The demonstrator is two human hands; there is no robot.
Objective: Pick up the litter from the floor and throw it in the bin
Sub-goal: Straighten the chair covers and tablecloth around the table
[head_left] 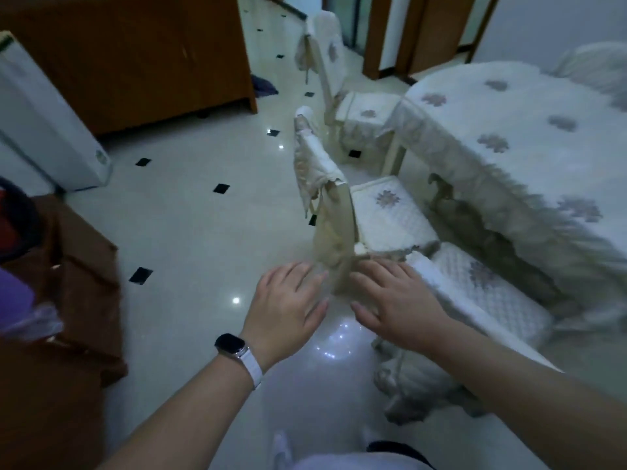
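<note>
- My left hand (pixel 288 303), with a black watch on a white strap (pixel 237 351) at the wrist, reaches forward palm down. Its fingers are straight, slightly apart and hold nothing.
- My right hand (pixel 397 303) is level beside it, fingers spread, empty.
- Both hover over the glossy white tiled floor (pixel 190 232), near the cream fabric-covered chair (pixel 325 184).
- Litter: I cannot tell. The only candidate is a dark crumpled scrap (pixel 264 86), well apart beside the brown wooden cabinet (pixel 135 56).
</note>
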